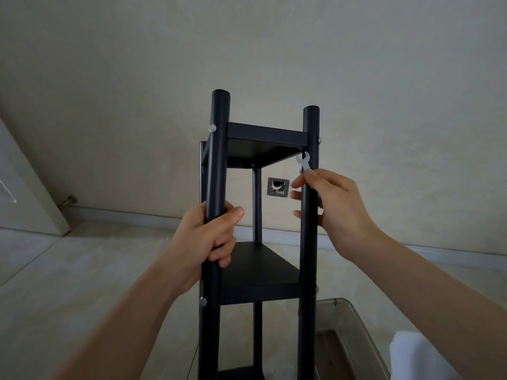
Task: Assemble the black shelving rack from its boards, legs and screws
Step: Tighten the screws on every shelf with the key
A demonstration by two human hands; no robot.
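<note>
Left hand point(211, 237) fingers clamped around rack leg point(216, 165); right hand point(332, 207) pinching wrench point(304, 162), its fingertips half-hidden.

Black rack point(258, 286) upright, boards bolted between round legs (silver screws)

We see a dim, flat, evenly lit scene with soft, faint shadows and no glare. Wide-angle distortion bends the wall point(384, 64) and floor point(68, 270) lines toward the edges. The forearms nearest the lens look soft; the black rack point(263, 272) loses surface detail.
</note>
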